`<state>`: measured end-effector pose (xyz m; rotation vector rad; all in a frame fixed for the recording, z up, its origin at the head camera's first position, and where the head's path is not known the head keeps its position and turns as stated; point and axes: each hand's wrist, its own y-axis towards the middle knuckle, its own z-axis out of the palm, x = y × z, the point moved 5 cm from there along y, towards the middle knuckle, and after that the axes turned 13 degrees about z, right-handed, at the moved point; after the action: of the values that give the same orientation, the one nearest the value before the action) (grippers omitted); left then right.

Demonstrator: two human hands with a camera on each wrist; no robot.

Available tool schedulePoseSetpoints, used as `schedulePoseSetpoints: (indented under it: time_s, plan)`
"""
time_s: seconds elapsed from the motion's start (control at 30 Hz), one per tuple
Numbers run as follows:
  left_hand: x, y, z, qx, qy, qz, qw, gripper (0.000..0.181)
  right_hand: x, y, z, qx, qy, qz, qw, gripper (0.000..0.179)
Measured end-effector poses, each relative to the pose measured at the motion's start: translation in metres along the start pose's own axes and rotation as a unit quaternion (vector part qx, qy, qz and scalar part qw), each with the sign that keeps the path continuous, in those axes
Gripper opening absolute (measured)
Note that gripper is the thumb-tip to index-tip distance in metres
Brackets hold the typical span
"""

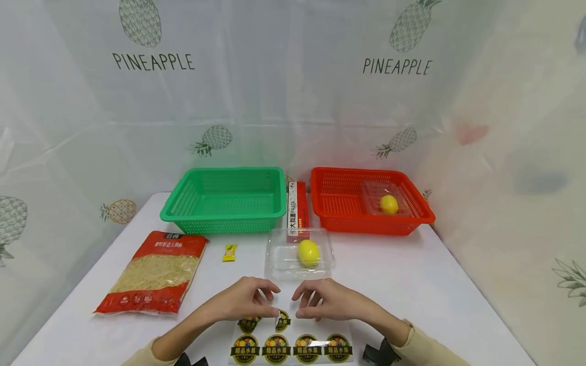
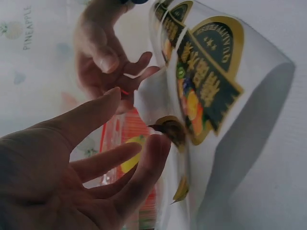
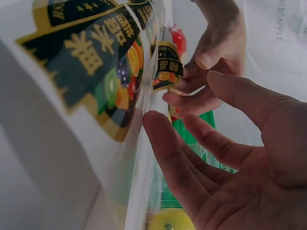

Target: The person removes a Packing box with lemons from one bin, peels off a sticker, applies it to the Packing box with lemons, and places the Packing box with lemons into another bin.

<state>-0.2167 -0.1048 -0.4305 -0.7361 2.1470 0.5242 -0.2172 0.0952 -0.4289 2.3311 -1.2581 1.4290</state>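
Over a sheet of round fruit stickers point(image 1: 291, 352), my two hands face each other with a narrow gap between them. One black-and-gold sticker point(image 1: 283, 321) is partly lifted and curls up from the sheet. My left hand point(image 1: 244, 301) has its fingertips right at this curled sticker, with thumb and fingers apart. In the left wrist view the sticker's white underside point(image 2: 152, 98) stands between the hands. My right hand point(image 1: 331, 301) holds nothing; its fingers are relaxed and spread, one fingertip close by the sheet point(image 3: 108, 158) in the right wrist view.
A clear plastic box point(image 1: 280, 254) with a lemon point(image 1: 309, 253) stands beyond my hands. Behind it are a pasta box point(image 1: 297, 211), a green basket point(image 1: 224, 224) and a red basket point(image 1: 366, 224) holding another boxed lemon point(image 1: 389, 204). Left lie a pasta bag point(image 1: 153, 272) and small yellow packet point(image 1: 229, 252).
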Motion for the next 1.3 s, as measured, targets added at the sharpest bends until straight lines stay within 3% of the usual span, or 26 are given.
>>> schedulePoseSetpoints:
  time_s: [0.2,0.43,0.8,1.07,1.3]
  plan:
    - [0.003,0.003,0.007,0.021,0.008,0.015,0.9996,0.033,0.000,0.001,0.003,0.004,-0.007,0.006,1.0000,0.037]
    - [-0.001,0.005,0.012,0.023,-0.007,0.046,0.9987,0.017,0.002,0.005,0.004,0.009,-0.044,-0.001,0.9990,0.034]
    - [0.002,0.006,0.015,0.013,0.025,0.046,0.9985,0.013,0.004,0.006,0.011,0.002,-0.076,0.000,0.9971,0.035]
    - [0.005,0.004,0.016,0.023,-0.003,0.048,0.9986,0.012,0.004,0.009,0.013,0.003,-0.085,0.014,0.9963,0.035]
    - [0.006,-0.001,0.014,0.012,-0.028,0.047,0.9984,0.015,0.005,0.012,0.013,-0.001,-0.102,0.011,0.9947,0.032]
